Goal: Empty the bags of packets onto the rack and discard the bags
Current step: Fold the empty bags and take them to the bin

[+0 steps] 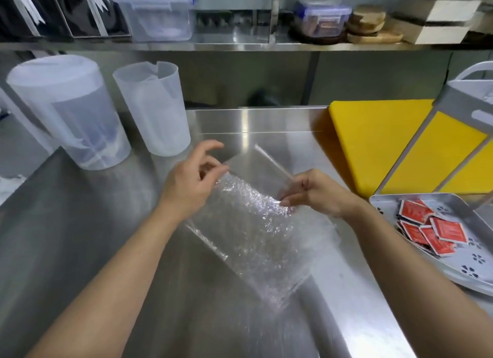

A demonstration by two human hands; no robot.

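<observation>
An empty, crinkled clear plastic bag hangs above the steel counter in the middle of the head view. My left hand pinches its upper left edge with thumb and fingers. My right hand grips the upper right edge near the bag's mouth. Nothing shows inside the bag. Several red packets lie heaped on a metal tray-like rack with flower-shaped cut-outs at the right.
Two translucent plastic jugs stand at the back left of the steel counter. Yellow cutting boards and a grey-white holder sit at the back right. A shelf above holds lidded containers.
</observation>
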